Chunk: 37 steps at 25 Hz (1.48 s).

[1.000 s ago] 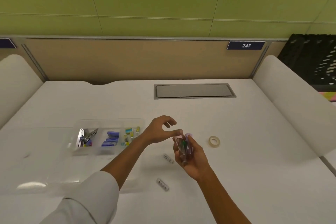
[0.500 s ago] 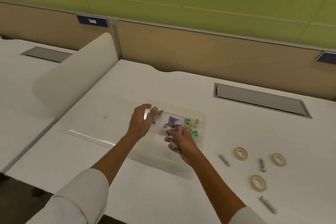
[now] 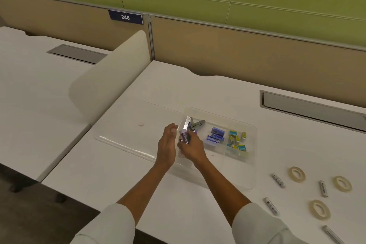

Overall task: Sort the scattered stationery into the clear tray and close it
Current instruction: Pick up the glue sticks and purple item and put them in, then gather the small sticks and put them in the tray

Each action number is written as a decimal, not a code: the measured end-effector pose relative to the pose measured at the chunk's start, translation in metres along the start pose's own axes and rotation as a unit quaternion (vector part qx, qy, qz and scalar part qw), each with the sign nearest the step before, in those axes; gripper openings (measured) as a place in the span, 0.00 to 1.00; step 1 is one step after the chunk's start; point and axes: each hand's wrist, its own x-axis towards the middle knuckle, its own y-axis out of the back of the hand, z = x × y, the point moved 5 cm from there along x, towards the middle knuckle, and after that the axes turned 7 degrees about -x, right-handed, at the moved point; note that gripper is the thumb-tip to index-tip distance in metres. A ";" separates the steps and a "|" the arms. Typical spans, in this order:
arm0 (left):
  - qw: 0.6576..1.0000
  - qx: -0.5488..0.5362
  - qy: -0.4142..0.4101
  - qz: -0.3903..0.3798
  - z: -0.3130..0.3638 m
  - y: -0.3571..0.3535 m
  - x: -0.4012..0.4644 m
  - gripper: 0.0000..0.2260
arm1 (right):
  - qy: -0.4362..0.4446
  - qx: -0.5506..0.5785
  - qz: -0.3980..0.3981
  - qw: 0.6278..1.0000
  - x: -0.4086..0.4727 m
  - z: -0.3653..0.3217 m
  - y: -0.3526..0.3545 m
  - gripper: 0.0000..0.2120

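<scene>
A clear tray [image 3: 250, 166] lies on the white desk with its clear lid [image 3: 126, 136] open flat to the left. Its far compartments hold staplers [image 3: 195, 124], blue staple boxes [image 3: 215, 135] and small yellow-teal boxes [image 3: 236, 140]. My right hand [image 3: 191, 147] is shut on a bundle of purple-capped tubes [image 3: 184, 136] above the tray's left end. My left hand [image 3: 167, 147] is open beside it, palm toward the bundle. Three tape rolls [image 3: 296, 174] and several small white tubes [image 3: 278, 180] lie on the desk to the right of the tray.
A rounded white divider [image 3: 111, 77] separates this desk from the neighbouring one on the left. A grey cable hatch [image 3: 309, 105] is set into the desk at the back right. The desk's front edge runs close below my forearms.
My right hand has carried the tube bundle left to the tray's left end, and my left hand has come alongside it. The view has swung left and down.
</scene>
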 end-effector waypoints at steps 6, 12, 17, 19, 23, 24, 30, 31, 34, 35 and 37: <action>0.999 -0.046 0.023 -0.007 0.001 0.004 0.006 0.15 | -0.012 -0.030 0.009 0.999 -0.002 -0.002 0.017 0.26; 0.999 -0.045 0.022 0.003 0.013 -0.002 0.011 0.15 | -0.016 0.082 0.098 0.992 -0.010 0.016 0.060 0.12; 0.999 -0.034 0.011 -0.003 0.021 -0.026 0.011 0.14 | -0.034 0.202 0.118 0.972 -0.021 0.048 0.089 0.09; 0.999 -0.026 0.001 -0.022 0.025 -0.045 0.005 0.16 | -0.037 0.233 0.127 0.963 -0.029 0.061 0.103 0.08; 0.996 0.005 -0.035 -0.082 0.030 -0.103 -0.018 0.15 | -0.062 0.278 0.129 0.950 -0.049 0.091 0.139 0.09; 0.993 0.019 -0.045 -0.104 0.032 -0.120 -0.025 0.13 | -0.069 0.292 0.116 0.947 -0.055 0.100 0.148 0.09; 0.966 0.126 -0.074 -0.213 0.029 -0.211 -0.075 0.07 | -0.095 0.393 0.088 0.911 -0.094 0.161 0.206 0.13; 0.955 0.171 -0.103 -0.220 0.027 -0.224 -0.085 0.08 | -0.103 0.415 0.099 0.899 -0.101 0.174 0.216 0.13; 0.874 0.360 -0.219 -0.241 0.025 -0.254 -0.122 0.11 | -0.127 0.484 0.119 0.858 -0.119 0.206 0.240 0.14; 0.843 0.410 -0.235 -0.259 0.024 -0.264 -0.135 0.13 | -0.132 0.505 0.122 0.844 -0.124 0.215 0.245 0.13; 0.794 0.482 -0.224 -0.295 0.015 -0.280 -0.154 0.19 | -0.144 0.533 0.128 0.824 -0.132 0.230 0.250 0.15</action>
